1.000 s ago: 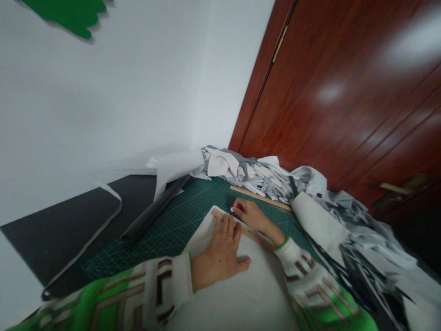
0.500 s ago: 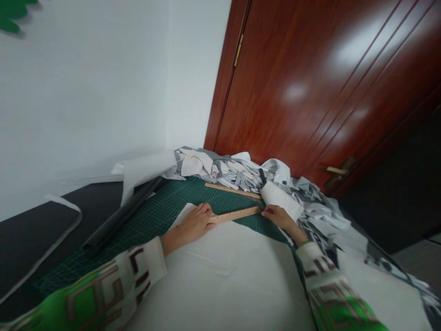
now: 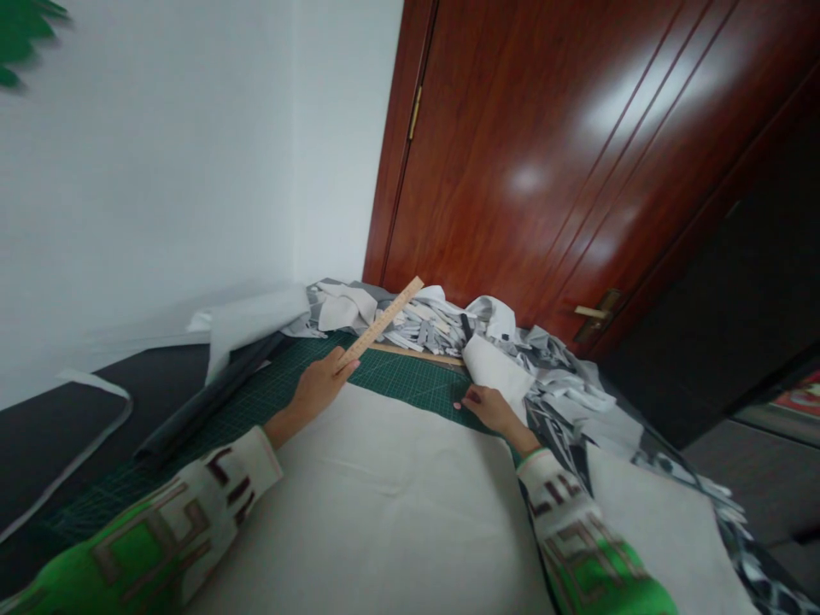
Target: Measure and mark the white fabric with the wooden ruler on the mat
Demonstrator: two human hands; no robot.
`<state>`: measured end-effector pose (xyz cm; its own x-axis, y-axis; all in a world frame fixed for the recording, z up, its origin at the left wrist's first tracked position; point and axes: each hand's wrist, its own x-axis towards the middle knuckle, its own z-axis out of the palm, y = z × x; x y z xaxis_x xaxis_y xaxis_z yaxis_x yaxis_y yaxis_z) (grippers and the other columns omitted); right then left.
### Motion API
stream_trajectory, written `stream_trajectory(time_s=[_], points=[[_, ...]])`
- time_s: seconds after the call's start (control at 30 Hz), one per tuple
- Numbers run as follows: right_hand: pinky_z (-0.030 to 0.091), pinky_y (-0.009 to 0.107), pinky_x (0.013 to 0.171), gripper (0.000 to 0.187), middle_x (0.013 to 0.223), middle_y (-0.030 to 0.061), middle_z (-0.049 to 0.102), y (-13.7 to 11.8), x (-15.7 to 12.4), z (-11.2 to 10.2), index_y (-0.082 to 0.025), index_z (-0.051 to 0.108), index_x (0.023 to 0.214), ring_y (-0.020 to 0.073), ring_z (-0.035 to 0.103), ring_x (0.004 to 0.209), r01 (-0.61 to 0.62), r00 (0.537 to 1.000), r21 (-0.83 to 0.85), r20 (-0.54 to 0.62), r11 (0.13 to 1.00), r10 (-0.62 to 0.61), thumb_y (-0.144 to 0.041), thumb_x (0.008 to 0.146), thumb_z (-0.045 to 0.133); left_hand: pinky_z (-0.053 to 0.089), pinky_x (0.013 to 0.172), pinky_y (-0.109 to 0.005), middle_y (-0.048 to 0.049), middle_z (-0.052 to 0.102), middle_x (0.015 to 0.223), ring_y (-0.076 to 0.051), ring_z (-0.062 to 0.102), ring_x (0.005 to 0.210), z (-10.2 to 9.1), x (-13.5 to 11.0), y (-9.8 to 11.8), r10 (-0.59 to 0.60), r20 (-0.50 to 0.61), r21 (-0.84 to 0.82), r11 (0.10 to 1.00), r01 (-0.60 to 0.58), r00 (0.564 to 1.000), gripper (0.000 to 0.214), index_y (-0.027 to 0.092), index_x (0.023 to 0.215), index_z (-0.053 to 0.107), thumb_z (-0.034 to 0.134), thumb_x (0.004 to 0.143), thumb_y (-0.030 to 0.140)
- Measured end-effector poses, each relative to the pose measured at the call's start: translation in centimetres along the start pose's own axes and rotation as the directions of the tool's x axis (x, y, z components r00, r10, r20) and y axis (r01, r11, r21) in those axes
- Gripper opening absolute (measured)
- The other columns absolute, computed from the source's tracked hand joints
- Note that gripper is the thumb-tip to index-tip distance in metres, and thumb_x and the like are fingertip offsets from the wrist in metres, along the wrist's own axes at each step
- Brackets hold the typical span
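Observation:
My left hand (image 3: 319,386) grips the lower end of a wooden ruler (image 3: 383,321), which points up and away, tilted off the cloth. My right hand (image 3: 488,408) lies with its fingers apart on the far edge of a large cream fabric sheet (image 3: 377,504), next to a curled white fabric piece (image 3: 493,371). The sheet covers the near part of a green cutting mat (image 3: 403,376). A second wooden ruler (image 3: 416,354) lies on the mat, mostly hidden behind the curled piece and scraps.
A heap of grey and white fabric strips (image 3: 423,320) lines the mat's far edge and spreads right. A dark rolled material (image 3: 211,397) lies left of the mat, beside a black board (image 3: 64,427). A reddish-brown wooden door (image 3: 512,171) stands behind, with a brass handle (image 3: 593,312).
My left hand has lifted the ruler off the cloth and tilted its far end upward. My right hand no longer touches the ruler. The view has turned slightly.

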<state>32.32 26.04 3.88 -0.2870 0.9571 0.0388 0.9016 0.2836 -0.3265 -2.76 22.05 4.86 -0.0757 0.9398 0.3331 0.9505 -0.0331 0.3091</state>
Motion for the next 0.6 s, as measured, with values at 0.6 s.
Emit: stream_trajectory(time_s=[0.6], points=[[0.051, 0.032, 0.078, 0.013, 0.086, 0.0059, 0.072, -5.4, -8.2, -1.9, -0.014, 0.068, 0.080, 0.0234, 0.065, 0.085, -0.216, 0.939, 0.276, 0.323, 0.937, 0.121, -0.026, 0.074, 0.069, 0.043, 0.068, -0.027, -0.0109, 0.072, 0.094, -0.028, 0.068, 0.092, -3.7, 1.6, -2.7, -0.139, 0.031, 0.021, 0.990, 0.139, 0.990, 0.047, 0.016, 0.096, 0.066, 0.033, 0.098, 0.050]])
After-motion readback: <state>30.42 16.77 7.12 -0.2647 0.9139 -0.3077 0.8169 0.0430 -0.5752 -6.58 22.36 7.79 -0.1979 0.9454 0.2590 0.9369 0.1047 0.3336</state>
